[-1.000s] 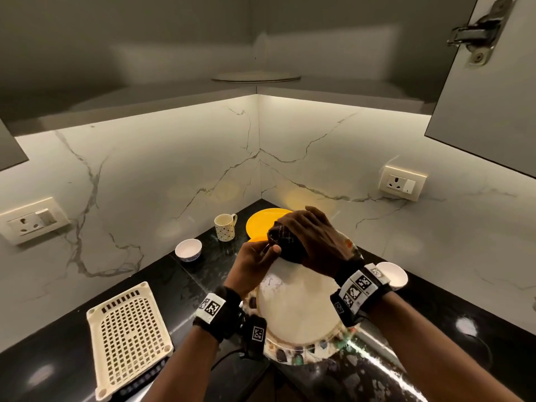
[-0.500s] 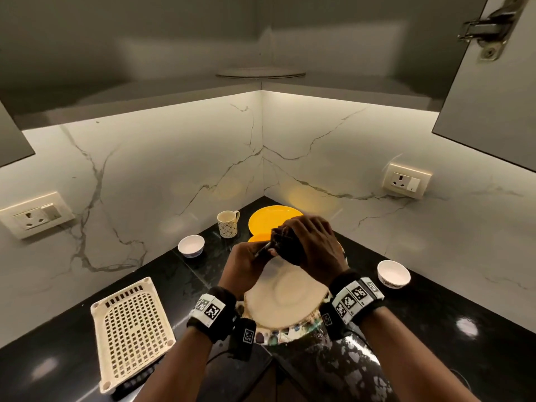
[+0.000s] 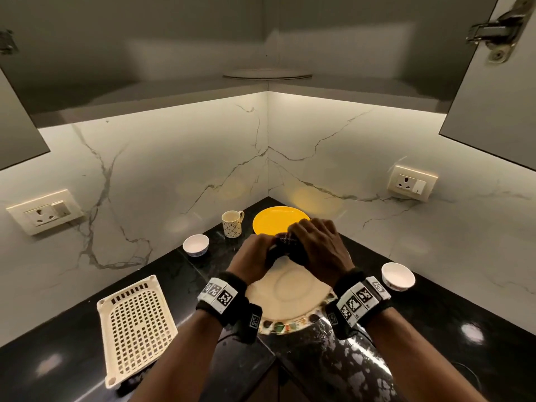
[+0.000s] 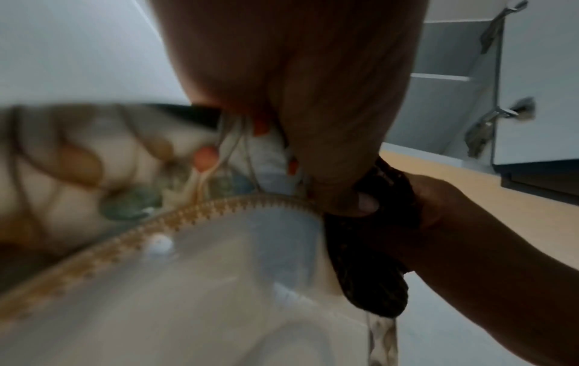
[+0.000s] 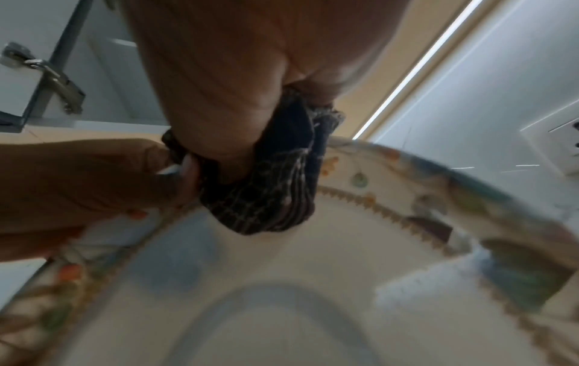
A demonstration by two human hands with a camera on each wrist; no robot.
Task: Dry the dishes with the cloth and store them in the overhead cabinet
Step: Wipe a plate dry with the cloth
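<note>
A white plate with a patterned rim [image 3: 293,297] [image 4: 194,284] [image 5: 282,284] is held tilted above the black counter. My left hand [image 3: 255,256] [image 4: 332,188] grips its far rim, thumb on the face. My right hand [image 3: 316,245] [image 5: 238,158] grips a bunched dark checked cloth [image 3: 285,245] [image 4: 376,247] [image 5: 269,198] pressed on the far edge of the plate, right beside the left thumb. A yellow plate [image 3: 278,220], a patterned mug [image 3: 232,223] and two small white bowls [image 3: 195,245] [image 3: 397,276] stand on the counter. One plate [image 3: 266,74] lies on the cabinet shelf.
The overhead corner cabinet stands open, its doors [image 3: 493,91] swung out at upper right and upper left. A cream perforated rack [image 3: 135,326] lies on the counter at the left. Wall sockets [image 3: 412,182] [image 3: 45,211] sit on both marble walls.
The plate and both hands have dropped lower and moved away from me. The cloth stays at the far rim between the two hands.
</note>
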